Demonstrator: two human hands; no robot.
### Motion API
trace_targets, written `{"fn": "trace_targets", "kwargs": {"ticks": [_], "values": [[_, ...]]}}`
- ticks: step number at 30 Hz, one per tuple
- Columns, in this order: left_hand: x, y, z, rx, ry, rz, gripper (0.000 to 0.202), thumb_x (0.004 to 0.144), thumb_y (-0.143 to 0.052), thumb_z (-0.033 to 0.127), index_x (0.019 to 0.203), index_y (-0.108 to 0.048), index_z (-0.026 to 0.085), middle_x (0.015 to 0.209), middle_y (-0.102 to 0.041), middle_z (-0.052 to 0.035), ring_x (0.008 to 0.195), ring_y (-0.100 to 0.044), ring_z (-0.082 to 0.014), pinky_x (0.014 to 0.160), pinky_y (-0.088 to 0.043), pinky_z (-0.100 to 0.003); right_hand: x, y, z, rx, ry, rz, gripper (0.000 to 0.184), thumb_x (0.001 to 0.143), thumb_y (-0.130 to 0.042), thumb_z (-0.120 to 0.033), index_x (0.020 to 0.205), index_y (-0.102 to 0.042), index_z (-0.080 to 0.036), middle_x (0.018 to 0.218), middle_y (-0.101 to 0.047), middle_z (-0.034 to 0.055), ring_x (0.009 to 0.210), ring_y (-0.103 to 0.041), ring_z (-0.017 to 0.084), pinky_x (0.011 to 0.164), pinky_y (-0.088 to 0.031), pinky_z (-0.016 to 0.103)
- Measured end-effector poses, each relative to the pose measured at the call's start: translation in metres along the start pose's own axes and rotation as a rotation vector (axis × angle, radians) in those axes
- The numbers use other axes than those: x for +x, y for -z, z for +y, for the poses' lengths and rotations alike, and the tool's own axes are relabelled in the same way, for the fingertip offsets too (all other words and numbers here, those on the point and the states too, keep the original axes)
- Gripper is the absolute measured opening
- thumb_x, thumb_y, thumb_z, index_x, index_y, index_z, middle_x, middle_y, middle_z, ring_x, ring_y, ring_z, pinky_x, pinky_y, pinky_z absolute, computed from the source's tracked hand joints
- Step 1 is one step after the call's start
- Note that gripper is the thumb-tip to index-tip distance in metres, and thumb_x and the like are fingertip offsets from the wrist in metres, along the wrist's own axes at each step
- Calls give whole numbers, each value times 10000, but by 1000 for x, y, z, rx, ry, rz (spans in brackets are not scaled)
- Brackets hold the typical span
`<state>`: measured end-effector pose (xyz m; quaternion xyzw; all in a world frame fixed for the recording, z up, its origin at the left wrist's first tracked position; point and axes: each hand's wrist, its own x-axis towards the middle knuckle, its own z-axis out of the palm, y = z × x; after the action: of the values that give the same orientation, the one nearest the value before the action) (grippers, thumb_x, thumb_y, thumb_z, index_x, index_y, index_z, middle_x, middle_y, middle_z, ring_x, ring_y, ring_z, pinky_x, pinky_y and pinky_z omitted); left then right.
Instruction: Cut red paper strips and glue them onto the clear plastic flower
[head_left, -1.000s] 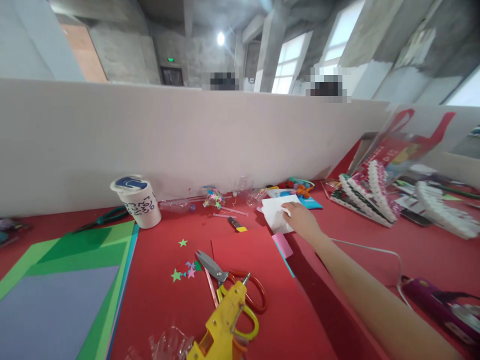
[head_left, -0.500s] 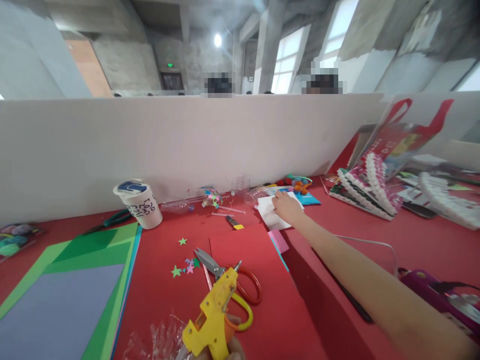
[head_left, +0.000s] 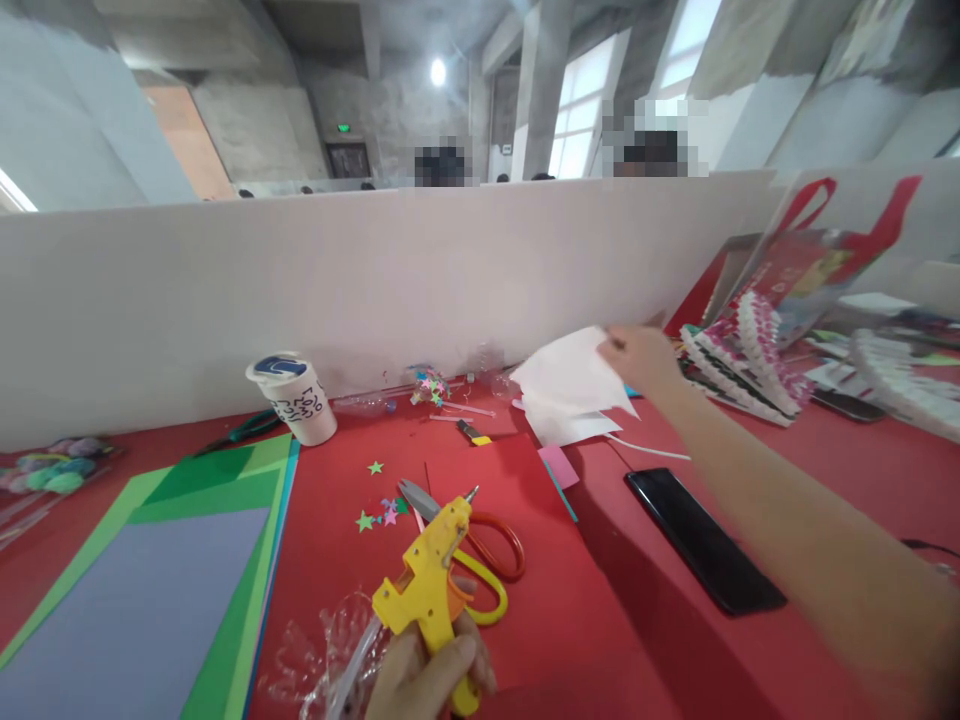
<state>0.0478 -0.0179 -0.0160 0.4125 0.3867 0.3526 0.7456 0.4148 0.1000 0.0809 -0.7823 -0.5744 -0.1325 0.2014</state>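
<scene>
My left hand point(head_left: 424, 675) is at the bottom edge, fingers wrapped round the grip of a yellow glue gun point(head_left: 429, 585) whose nozzle points up and away. My right hand point(head_left: 646, 358) reaches far forward and pinches a white sheet of paper point(head_left: 564, 378), lifted off the red table point(head_left: 825, 470). More white paper point(head_left: 566, 427) lies flat under it. Scissors with red and yellow handles point(head_left: 480, 545) lie just beyond the glue gun.
A black phone point(head_left: 703, 540) lies under my right forearm. A white paper cup point(head_left: 292, 398) stands by the white partition point(head_left: 300, 290). Stacked green and blue sheets point(head_left: 150, 580) cover the left. Crumpled clear plastic point(head_left: 322, 660), paper stars point(head_left: 379, 515) and fanned card stacks point(head_left: 742, 370) lie around.
My right hand has lifted a white sheet off the table and moved right with it. My left hand has raised the glue gun into view. The phone is now uncovered.
</scene>
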Motion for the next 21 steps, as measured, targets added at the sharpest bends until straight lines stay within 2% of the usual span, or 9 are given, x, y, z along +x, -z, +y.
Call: {"fn": "trace_targets", "kwargs": {"ticks": [3,4,7,9,11,13,14,17,21], "values": [[-3,-4,2,-70,6,28,281,653,-730,389,676,-611,136,531,-555,10,529,-505,-135,571,-353,-282,-9,20,-10,201,-154,29,227,935,-515,-328,1097,-601,-194,1127,-610,68,911,-610,171,791,-529,359],[-3,-5,3,-82,11,41,278,660,-724,389,696,-612,137,521,-534,22,521,-502,-132,570,-351,-283,-17,25,-16,282,-171,26,238,926,-532,-335,1077,-601,-164,1065,-624,55,864,-620,170,745,-537,347],[-3,-9,4,-74,-3,69,328,682,-714,426,605,-561,146,484,-473,41,485,-479,-116,541,-325,-274,-65,34,-49,524,-149,28,221,959,-402,-276,899,-593,-183,795,-631,11,660,-602,131,568,-515,257],[-2,-12,4,-80,-22,83,369,678,-722,441,557,-518,158,467,-449,50,464,-470,-108,524,-311,-268,-109,36,-81,629,-111,25,193,919,-439,-303,804,-566,-213,670,-580,-22,565,-569,136,479,-472,246],[-2,-14,5,-99,-27,101,379,665,-731,431,536,-485,173,460,-447,53,453,-469,-108,517,-317,-267,-152,33,-115,784,7,24,166,853,-529,-305,705,-537,-230,620,-544,-29,519,-529,138,428,-421,243],[-4,-17,6,-74,-5,136,365,665,-723,394,510,-468,184,450,-453,50,457,-465,-111,523,-336,-269,-183,27,-145,920,162,37,85,866,-513,-238,802,-566,-258,657,-569,-24,538,-542,142,466,-448,253],[-5,-18,6,-40,5,150,353,670,-709,367,490,-465,187,445,-457,45,463,-461,-111,527,-341,-268,-193,23,-156,936,259,37,84,868,-519,-214,832,-576,-265,734,-605,0,657,-593,170,557,-493,280],[-11,-23,8,86,17,163,334,691,-646,309,436,-466,190,431,-479,20,465,-453,-113,527,-345,-262,-204,10,-172,901,348,160,128,858,-537,-158,883,-582,-275,875,-621,47,795,-585,211,653,-494,351],[-20,-28,7,112,2,244,325,672,-639,322,462,-412,222,413,-447,37,417,-454,-119,490,-353,-263,-202,1,-166,800,391,190,181,853,-522,-111,923,-567,-271,851,-581,47,772,-525,212,654,-445,383]]}}
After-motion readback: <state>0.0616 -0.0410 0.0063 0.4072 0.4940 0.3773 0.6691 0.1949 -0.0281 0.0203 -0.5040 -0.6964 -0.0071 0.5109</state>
